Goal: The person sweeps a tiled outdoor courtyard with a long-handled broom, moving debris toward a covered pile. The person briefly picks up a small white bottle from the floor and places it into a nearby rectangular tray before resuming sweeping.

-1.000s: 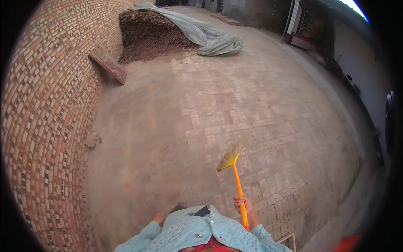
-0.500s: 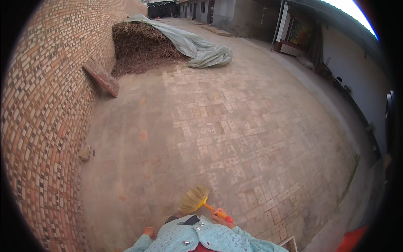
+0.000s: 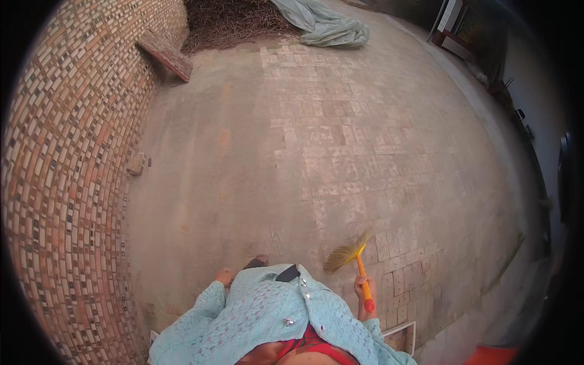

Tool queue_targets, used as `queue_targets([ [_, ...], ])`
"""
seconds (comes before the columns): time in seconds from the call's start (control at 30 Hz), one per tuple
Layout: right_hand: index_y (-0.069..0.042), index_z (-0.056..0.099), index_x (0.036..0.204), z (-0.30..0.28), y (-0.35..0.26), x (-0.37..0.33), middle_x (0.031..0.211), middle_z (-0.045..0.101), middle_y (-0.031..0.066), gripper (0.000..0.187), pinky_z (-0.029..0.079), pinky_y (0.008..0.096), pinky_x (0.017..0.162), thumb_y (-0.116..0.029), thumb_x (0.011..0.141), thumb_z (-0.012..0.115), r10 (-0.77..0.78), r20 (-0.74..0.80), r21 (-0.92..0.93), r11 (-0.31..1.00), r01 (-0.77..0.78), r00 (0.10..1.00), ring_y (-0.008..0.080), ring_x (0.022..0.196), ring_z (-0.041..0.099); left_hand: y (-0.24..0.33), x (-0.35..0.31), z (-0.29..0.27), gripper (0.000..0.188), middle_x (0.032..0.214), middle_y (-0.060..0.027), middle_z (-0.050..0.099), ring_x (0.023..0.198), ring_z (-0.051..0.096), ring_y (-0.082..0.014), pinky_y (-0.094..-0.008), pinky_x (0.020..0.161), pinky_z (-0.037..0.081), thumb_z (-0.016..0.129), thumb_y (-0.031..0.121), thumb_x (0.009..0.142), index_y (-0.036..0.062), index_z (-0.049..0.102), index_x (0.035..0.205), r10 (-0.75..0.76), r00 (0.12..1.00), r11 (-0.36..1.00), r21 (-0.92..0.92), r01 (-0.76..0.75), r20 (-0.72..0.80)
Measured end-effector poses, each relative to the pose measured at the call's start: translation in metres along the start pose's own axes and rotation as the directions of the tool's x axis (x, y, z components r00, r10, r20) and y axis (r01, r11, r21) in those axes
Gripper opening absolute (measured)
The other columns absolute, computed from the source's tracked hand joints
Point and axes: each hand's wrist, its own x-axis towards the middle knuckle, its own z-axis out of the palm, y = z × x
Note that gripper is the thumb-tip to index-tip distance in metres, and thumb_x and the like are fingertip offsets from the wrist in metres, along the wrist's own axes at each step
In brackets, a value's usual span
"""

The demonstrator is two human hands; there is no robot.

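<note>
My right hand (image 3: 363, 283) is closed around the orange handle of a short broom (image 3: 360, 266), whose red end cap points back toward me. The broom's yellow, fanned bristles (image 3: 344, 256) face left and away from me, low over the paved ground just ahead. The bristle tips look slightly blurred. On the other side of my body, my left hand (image 3: 224, 277) hangs beside my light blue jacket (image 3: 255, 304). Its fingers are too small and hidden to read, and no object shows in it. One dark shoe (image 3: 255, 261) peeks out beyond the jacket's hem.
A patterned brick wall (image 3: 79, 170) runs along the left. Against it lean a reddish board (image 3: 164, 55) and a stone (image 3: 136, 163). At the far end, a brown pile of stalks (image 3: 237, 21) lies partly under a pale green sheet (image 3: 331, 27). A white frame (image 3: 404, 333) stands near right.
The broom has swung right and outward with my right hand, its handle now more upright. My view has tipped downward, so more of my jacket shows and the far yard has left the picture.
</note>
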Motion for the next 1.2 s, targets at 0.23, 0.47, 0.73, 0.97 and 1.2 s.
queue_targets([
  [0.23, 0.000, 0.039, 0.074, 0.014, -0.035, -0.008, 0.057, 0.039, 0.0009, 0.008, 0.039, 0.0180, 0.042, -0.006, 0.075, 0.044, -0.074, 0.162, 0.012, 0.997, 0.074, 0.984, 0.0066, 0.044, 0.040, -0.001, -0.016, 0.009, 0.021, 0.073, -0.0086, 0.058, 0.060, 0.057, -0.0189, -0.0337, 0.048, 0.049, 0.049, 0.014, 0.073, 0.0042, 0.055, 0.090, 0.006, 1.000, 0.994, 0.105, -0.003, -0.023],
  [0.47, 0.001, 0.038, 0.077, 0.078, -0.028, -0.010, 0.063, 0.038, 0.0026, 0.009, 0.037, 0.0182, 0.042, -0.006, 0.080, 0.043, 0.027, 0.286, -0.015, 1.000, -0.024, 0.958, 0.0072, 0.048, 0.038, -0.004, -0.031, 0.013, 0.023, 0.076, -0.0100, 0.059, 0.062, 0.058, -0.0202, -0.0343, 0.050, 0.049, 0.051, 0.014, 0.071, 0.0031, 0.056, 0.090, 0.036, 0.996, 0.997, 0.064, -0.030, -0.084],
  [0.73, 0.001, 0.038, 0.078, 0.136, 0.030, 0.041, 0.063, 0.038, 0.0034, 0.005, 0.036, 0.0188, 0.042, -0.002, 0.076, 0.042, 0.327, 0.370, -0.198, 0.942, -0.270, 0.870, 0.0078, 0.048, 0.039, -0.055, -0.027, 0.007, 0.023, 0.078, -0.0134, 0.061, 0.073, 0.059, -0.0212, -0.0327, 0.065, 0.046, 0.053, 0.018, 0.068, 0.0013, 0.061, 0.082, 0.209, 0.957, 0.952, 0.267, -0.152, -0.203],
  [0.97, 0.004, 0.036, 0.079, 0.201, 0.117, 0.113, 0.063, 0.039, 0.0036, 0.013, 0.039, 0.0188, 0.042, 0.001, 0.068, 0.040, 0.676, 0.247, -0.136, 0.734, -0.666, 0.695, 0.0086, 0.044, 0.040, -0.070, 0.027, 0.019, 0.024, 0.079, -0.0158, 0.061, 0.076, 0.059, -0.0250, -0.0353, 0.067, 0.044, 0.054, 0.023, 0.069, 0.0042, 0.063, 0.080, 0.082, 0.990, 0.958, 0.281, -0.046, -0.116],
  [1.2, 0.003, 0.035, 0.076, 0.260, 0.166, 0.208, 0.062, 0.039, 0.0056, 0.012, 0.041, 0.0191, 0.040, 0.000, 0.066, 0.040, 0.778, 0.076, -0.097, 0.628, -0.772, 0.624, 0.0100, 0.043, 0.040, 0.041, 0.098, 0.037, 0.018, 0.072, -0.0105, 0.061, 0.065, 0.058, -0.0232, -0.0342, 0.059, 0.046, 0.054, 0.017, 0.070, 0.0036, 0.061, 0.079, -0.017, 0.998, 0.998, 0.064, 0.020, -0.058],
])
